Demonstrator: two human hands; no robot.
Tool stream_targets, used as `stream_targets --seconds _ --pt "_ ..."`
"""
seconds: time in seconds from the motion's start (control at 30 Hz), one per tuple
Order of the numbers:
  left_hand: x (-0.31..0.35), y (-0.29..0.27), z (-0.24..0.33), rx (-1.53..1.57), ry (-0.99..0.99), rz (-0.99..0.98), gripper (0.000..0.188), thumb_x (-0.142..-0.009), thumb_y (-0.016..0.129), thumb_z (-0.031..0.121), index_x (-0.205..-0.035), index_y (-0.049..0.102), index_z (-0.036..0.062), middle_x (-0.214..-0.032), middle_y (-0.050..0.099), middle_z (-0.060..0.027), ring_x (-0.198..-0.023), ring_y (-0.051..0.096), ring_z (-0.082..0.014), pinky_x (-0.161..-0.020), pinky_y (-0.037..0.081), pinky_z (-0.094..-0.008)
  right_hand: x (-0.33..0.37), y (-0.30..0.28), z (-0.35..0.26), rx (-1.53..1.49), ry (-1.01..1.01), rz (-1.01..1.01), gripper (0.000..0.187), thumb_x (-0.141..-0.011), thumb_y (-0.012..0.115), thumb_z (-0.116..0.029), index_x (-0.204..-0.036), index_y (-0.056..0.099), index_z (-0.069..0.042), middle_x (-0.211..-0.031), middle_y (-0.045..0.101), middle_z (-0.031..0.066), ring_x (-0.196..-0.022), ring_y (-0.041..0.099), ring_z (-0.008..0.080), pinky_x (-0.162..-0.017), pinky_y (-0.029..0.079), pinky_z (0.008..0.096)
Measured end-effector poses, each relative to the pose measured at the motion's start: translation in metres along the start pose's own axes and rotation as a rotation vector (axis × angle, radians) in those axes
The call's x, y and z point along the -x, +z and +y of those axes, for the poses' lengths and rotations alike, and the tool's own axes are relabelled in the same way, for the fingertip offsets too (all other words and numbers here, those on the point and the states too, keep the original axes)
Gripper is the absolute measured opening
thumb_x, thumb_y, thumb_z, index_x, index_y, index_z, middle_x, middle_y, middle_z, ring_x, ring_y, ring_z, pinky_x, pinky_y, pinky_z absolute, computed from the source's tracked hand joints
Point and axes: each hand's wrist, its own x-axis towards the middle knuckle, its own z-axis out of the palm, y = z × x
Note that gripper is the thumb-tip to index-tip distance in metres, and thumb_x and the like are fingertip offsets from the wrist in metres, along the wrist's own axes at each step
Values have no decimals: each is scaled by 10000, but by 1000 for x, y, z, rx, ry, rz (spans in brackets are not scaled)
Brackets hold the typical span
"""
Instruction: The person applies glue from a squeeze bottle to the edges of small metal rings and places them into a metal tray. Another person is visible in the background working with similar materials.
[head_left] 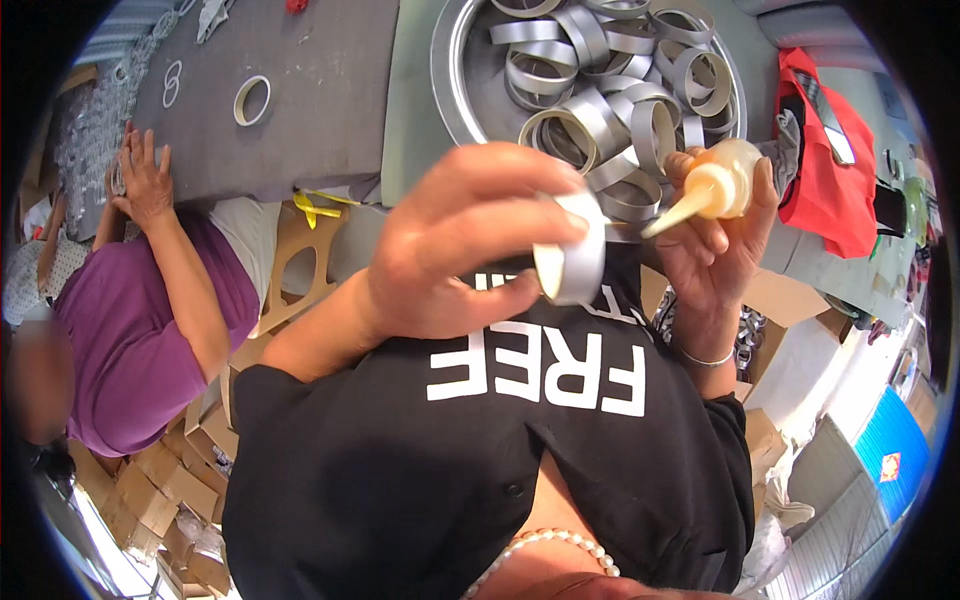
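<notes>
My left hand (460, 235) pinches a silver-grey ring (590, 250) between thumb and fingers, held up in front of my chest. The ring is turned partly edge-on, so its pale inner side shows only in part. In my right hand (715, 245) is a squeeze bottle (735, 175) with amber contents and a long pale nozzle. The bottle is tilted and its nozzle tip points toward the ring, apart from it. Beyond both hands, a round metal tray (452, 95) holds a heap of similar silver rings (570, 130).
A co-worker in a purple top (150, 330) sits at the left, hands on the dark table (320, 90). A single ring (252, 101) lies there. A red bag (825, 190) with a phone rests right of the tray. Cardboard boxes (150, 490) stand below.
</notes>
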Motion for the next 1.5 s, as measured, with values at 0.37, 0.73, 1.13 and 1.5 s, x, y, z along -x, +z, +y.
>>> stream_targets --seconds 0.37,0.73,1.13,1.5 --pt "-32 -55 -63 -668 -282 229 400 -752 785 127 -1138 694 79 -1057 642 -70 -964 598 -207 -805 493 -315 10 -18 -39 -159 -297 -64 632 -943 583 -481 -1134 532 120 -1123 549 218 -478 506 59 -405 387 152" --pt "-35 -38 -47 -598 -194 161 107 -716 760 125 -792 714 66 -1052 624 -101 -958 585 -287 -860 458 -358 20 -22 -32 -134 -306 -18 669 -937 569 -515 -1194 498 99 -1125 529 184 -449 488 53 -394 365 155" --pt "19 -71 -59 -808 -639 -28 441 -696 769 157 -1113 655 69 -1190 601 -148 -1076 584 -364 -918 475 -399 4 -12 -22 -66 -317 -101 659 -920 628 -462 -1197 438 105 -1165 474 207 -502 523 65 -407 412 157" --pt "12 -23 -17 1243 -1078 134 636 -988 512 443 -1311 411 -96 -1150 589 -247 -982 675 -331 -710 631 -374 27 15 -1 1135 -1210 -468 723 -766 802 -416 -1206 435 26 -1063 543 229 -841 616 283 -633 565 341"
